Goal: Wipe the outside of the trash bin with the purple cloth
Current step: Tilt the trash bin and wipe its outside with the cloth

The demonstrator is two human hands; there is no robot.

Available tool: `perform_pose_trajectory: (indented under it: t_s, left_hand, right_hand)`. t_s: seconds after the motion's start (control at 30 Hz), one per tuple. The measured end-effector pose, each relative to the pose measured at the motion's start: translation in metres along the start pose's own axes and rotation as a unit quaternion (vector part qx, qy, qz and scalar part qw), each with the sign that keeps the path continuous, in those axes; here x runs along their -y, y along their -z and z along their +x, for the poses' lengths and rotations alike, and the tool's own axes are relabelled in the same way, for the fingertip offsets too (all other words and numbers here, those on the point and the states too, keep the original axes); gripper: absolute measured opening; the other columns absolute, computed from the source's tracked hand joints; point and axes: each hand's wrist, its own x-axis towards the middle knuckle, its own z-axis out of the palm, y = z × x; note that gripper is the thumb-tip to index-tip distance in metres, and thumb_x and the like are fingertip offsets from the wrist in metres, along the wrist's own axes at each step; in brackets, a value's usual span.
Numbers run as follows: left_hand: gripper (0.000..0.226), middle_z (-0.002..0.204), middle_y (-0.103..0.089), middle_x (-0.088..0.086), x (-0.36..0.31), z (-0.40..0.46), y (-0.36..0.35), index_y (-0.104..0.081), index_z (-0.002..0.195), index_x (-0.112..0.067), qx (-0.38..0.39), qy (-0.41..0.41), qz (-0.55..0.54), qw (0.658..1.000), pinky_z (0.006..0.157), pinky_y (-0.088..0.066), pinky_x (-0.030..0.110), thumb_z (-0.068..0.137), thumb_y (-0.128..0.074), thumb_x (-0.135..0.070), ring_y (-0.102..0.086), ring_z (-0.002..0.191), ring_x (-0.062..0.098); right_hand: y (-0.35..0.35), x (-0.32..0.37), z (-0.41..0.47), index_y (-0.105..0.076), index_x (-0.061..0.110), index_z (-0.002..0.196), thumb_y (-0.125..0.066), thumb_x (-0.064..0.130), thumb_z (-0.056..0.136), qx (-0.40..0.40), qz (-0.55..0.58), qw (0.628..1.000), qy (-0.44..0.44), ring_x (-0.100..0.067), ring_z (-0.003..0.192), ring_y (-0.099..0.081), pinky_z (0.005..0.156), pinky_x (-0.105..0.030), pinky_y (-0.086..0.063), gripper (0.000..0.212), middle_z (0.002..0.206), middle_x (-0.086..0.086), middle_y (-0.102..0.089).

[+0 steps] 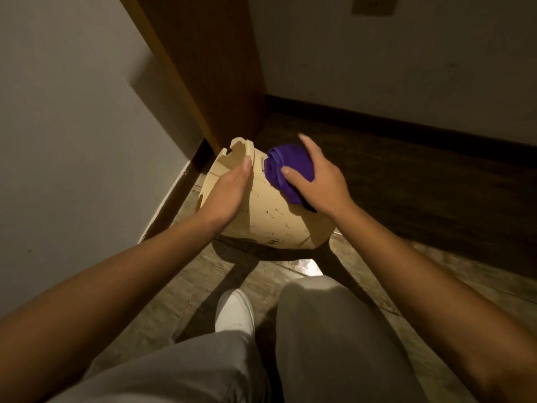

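A cream plastic trash bin (268, 216) stands tilted on the floor, its chipped rim turned away from me and its outer wall speckled with dark marks. My left hand (229, 193) lies flat against the bin's left side, fingers reaching toward the rim. A bunched purple cloth (280, 167) is pressed onto the bin's upper right wall under my right hand (316, 181), whose fingers are spread over it. Part of the cloth is hidden beneath the palm.
A dark wooden door or cabinet panel (215, 68) rises just behind the bin. A white wall (72, 126) with dark baseboard runs along the left, another wall (406, 62) at the back right. My grey trouser legs (334, 330) and a white shoe (235, 311) are in front.
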Motion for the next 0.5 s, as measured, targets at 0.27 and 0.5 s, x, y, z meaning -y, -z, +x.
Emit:
perform_pose_trajectory:
  t_s: [0.27,0.5]
  left_hand:
    - [0.059,0.105,-0.08,-0.012,-0.005,0.024,0.0,-0.067,0.128,-0.03,-0.023,-0.045,-0.004,0.999,0.079,-0.055,0.012,0.112,-0.017,-0.054,-0.073,0.102,-0.003]
    - [0.039,0.087,-0.069,-0.021,0.022,0.024,0.019,-0.061,0.096,-0.045,-0.095,0.009,0.05,0.994,0.068,-0.037,0.026,0.103,-0.031,-0.069,-0.066,0.081,0.002]
  right_hand:
    - [-0.068,0.052,-0.014,-0.041,0.04,0.15,-0.033,0.062,0.104,-0.14,-0.001,0.988,0.063,-0.024,0.148,-0.034,0.116,-0.055,-0.032,0.051,0.16,0.004,-0.042]
    - [-0.056,-0.02,0.001,-0.058,0.031,0.136,-0.033,0.065,0.101,-0.153,-0.085,0.983,-0.054,-0.027,0.12,-0.058,0.1,-0.047,-0.046,0.055,0.133,-0.002,-0.064]
